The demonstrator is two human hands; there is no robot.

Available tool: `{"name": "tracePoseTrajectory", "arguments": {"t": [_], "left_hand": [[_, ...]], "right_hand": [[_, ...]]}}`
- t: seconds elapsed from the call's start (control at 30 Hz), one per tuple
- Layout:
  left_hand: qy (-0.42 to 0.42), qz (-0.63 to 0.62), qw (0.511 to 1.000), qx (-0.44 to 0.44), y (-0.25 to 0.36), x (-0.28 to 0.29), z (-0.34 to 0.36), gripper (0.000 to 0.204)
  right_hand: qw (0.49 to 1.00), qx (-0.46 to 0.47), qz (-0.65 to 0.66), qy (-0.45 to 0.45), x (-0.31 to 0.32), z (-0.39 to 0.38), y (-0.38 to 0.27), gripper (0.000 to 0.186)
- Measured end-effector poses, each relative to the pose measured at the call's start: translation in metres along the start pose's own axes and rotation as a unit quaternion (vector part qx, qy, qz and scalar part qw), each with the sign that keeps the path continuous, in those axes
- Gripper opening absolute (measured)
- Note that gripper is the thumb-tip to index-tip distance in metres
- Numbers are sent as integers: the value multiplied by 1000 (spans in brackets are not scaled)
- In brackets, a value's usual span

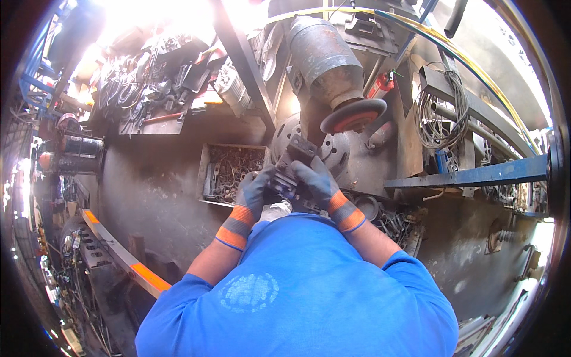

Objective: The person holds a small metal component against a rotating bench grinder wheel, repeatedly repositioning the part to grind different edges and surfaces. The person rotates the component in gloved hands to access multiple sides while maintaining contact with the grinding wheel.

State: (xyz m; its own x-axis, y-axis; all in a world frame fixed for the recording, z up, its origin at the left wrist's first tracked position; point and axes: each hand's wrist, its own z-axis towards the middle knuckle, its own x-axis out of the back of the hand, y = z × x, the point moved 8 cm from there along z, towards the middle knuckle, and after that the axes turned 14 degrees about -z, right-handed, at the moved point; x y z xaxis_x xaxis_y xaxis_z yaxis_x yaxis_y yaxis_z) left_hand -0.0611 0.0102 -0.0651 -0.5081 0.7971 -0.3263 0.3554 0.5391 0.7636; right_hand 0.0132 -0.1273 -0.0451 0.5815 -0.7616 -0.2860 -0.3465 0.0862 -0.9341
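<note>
Both my hands wear grey work gloves with orange-striped cuffs. Between them, in front of my body, is a dark, blocky metal part [293, 156], its far end tilted up and to the right. My left hand [254, 189] grips its left side, with the fingers curled in. My right hand [318, 181] holds it from the right, thumb side toward the middle. The part's exact kind cannot be made out. Just beyond it is a large motor [326, 53] with a round grinding wheel [354, 115], apart from the part.
A tray of small metal pieces [237, 169] lies left of my hands. Perforated round discs [336, 152] stand beneath the wheel. A blue beam [470, 174] juts in from the right, below a coiled cable [443, 113]. Tools crowd a bench [151, 126] at far left.
</note>
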Motion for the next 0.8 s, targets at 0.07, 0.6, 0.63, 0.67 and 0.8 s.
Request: {"name": "tracePoseTrajectory", "arguments": {"t": [0.07,0.6,0.63,0.67,0.8], "left_hand": [[28,39,999,-8,3,-15,-9,37],[-269,-80,952,126,-33,-30,7,46],[-290,-103,944,114,-33,-37,5,46],[-301,-155,931,135,-32,-47,11,45],[-252,-100,960,72,-32,-42,31,38]], "right_hand": [[981,85,-153,84,14,0,6,32],[996,0,57,62,4,35,4,25],[993,-24,54,97,7,28,1,26],[994,-9,48,94,12,30,-4,28],[987,65,-106,97,36,18,-18,42]]}}
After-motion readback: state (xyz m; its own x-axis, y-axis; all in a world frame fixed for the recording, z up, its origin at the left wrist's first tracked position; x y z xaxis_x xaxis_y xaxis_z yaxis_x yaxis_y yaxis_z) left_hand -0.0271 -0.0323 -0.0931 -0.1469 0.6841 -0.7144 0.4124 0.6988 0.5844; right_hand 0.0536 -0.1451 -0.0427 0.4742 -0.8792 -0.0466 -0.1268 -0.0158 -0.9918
